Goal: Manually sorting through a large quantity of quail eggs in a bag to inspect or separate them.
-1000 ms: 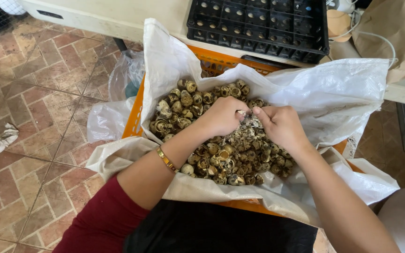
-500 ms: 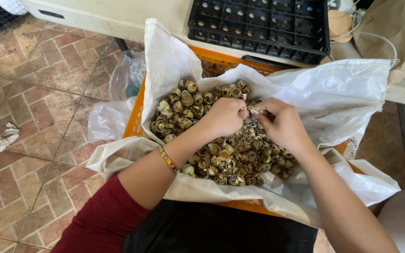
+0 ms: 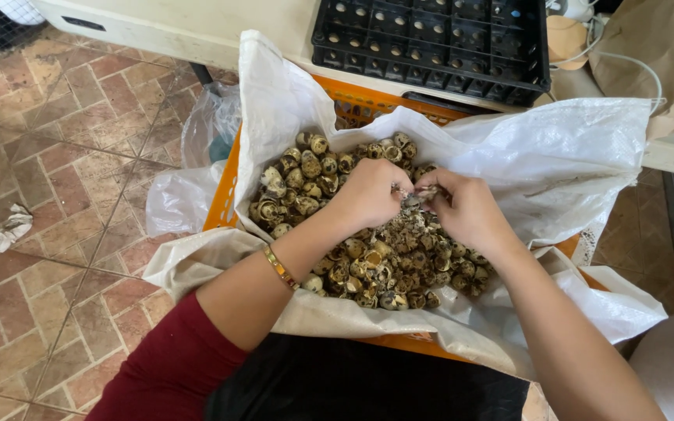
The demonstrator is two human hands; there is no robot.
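A heap of small speckled eggs and broken shells (image 3: pixel 329 195) lies on a white woven sack (image 3: pixel 555 164) spread over an orange plastic crate (image 3: pixel 224 195). My left hand (image 3: pixel 368 193) and my right hand (image 3: pixel 466 206) meet above the middle of the heap. Both pinch one small speckled egg (image 3: pixel 413 192) between their fingertips; bits of shell show there. A gold bracelet (image 3: pixel 278 267) sits on my left wrist, and my left sleeve is dark red.
A black egg tray (image 3: pixel 438 39) with many round cells rests on a pale table edge behind the crate. Clear plastic bags (image 3: pixel 196 156) lie left of the crate on the reddish tiled floor (image 3: pixel 48 234). A crumpled white scrap (image 3: pixel 11 228) lies far left.
Both hands have stayed over the heap with only small finger movements on the egg; the view has shifted slightly.
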